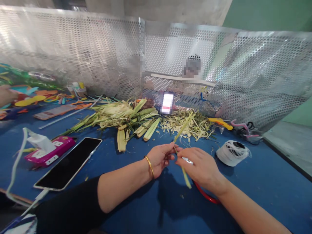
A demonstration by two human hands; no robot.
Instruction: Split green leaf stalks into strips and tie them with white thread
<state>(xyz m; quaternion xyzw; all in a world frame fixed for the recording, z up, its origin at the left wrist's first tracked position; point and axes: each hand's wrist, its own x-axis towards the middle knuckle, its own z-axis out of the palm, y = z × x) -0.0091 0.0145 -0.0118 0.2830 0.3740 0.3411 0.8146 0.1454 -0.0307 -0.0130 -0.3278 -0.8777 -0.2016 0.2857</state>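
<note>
My left hand, with a gold bangle at the wrist, pinches a thin green-yellow plant strip between thumb and fingers. The strip slants upward from the pinch, and its lower end hangs below the fingers. Close beside it on the right, my right hand is closed around a pair of scissors. A metal pivot shows between the fingers and a red handle loop below the palm; the blades are mostly hidden. Behind the hands lie a heap of thin plant shavings and a pile of leafy stalks.
A spool of white thread stands right. At left are a phone on a charging cable and a magenta power strip. A lit phone leans against the perforated metal screen. Another person's hand is far left.
</note>
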